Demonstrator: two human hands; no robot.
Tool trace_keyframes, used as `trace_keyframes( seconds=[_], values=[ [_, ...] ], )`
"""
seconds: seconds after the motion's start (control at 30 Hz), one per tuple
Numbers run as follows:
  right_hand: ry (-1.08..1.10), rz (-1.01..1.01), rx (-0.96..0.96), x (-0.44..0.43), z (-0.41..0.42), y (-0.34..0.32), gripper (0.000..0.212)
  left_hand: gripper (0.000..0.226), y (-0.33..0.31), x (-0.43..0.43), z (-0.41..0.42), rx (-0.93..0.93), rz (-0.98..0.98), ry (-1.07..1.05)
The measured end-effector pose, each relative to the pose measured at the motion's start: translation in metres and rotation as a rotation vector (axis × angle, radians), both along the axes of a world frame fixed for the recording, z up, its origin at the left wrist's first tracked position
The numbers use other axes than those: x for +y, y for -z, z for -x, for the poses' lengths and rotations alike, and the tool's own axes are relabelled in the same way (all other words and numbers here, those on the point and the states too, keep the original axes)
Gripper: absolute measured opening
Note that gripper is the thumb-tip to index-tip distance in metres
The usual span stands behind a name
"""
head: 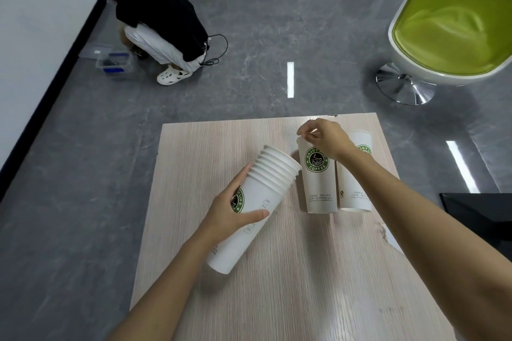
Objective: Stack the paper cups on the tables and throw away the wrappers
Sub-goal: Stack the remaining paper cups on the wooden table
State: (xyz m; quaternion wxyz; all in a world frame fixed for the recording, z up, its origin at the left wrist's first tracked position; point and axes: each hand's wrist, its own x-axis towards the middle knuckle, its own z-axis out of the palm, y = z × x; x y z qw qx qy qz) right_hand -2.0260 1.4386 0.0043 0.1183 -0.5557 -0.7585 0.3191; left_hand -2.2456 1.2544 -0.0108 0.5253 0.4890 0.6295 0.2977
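My left hand (231, 209) grips a stack of several nested white paper cups (250, 219), tilted with the rims up and to the right, above the light wooden table (194, 299). My right hand (325, 137) pinches the rim of a single upright white cup (318, 188) with a green coffee logo, which stands on the table. A second upright cup (356, 191) stands just right of it, partly hidden by my right forearm. No wrapper is visible.
A green and white swivel chair (454, 22) stands at the far right. A person (158, 16) crouches on the grey floor at the far left beside a plastic box (115, 62). A black object (482, 216) lies off the table's right edge.
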Motion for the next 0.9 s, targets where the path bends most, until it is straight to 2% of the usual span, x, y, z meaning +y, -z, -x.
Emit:
trace_keyframes(
  seconds=[0.17, 0.43, 0.53, 0.67, 0.9],
  values=[
    [-0.031, -0.004, -0.064, -0.002, 0.001, 0.005, 0.027, 0.099, 0.003, -0.002, 0.003, 0.001, -0.006, -0.003],
    [0.010, -0.027, 0.004, -0.009, 0.003, -0.003, 0.038, 0.099, 0.004, -0.007, 0.011, 0.003, -0.006, -0.021],
    [0.034, -0.038, 0.071, -0.011, 0.003, -0.007, 0.037, 0.100, 0.005, -0.010, 0.015, 0.007, -0.009, -0.021],
    [0.074, -0.078, 0.172, -0.015, 0.005, -0.019, 0.025, 0.101, 0.004, -0.014, 0.020, 0.008, -0.011, -0.015],
    [0.245, -0.238, 0.299, -0.014, -0.005, -0.042, 0.026, 0.101, 0.002, -0.022, 0.027, 0.013, -0.010, -0.017]
  ],
)
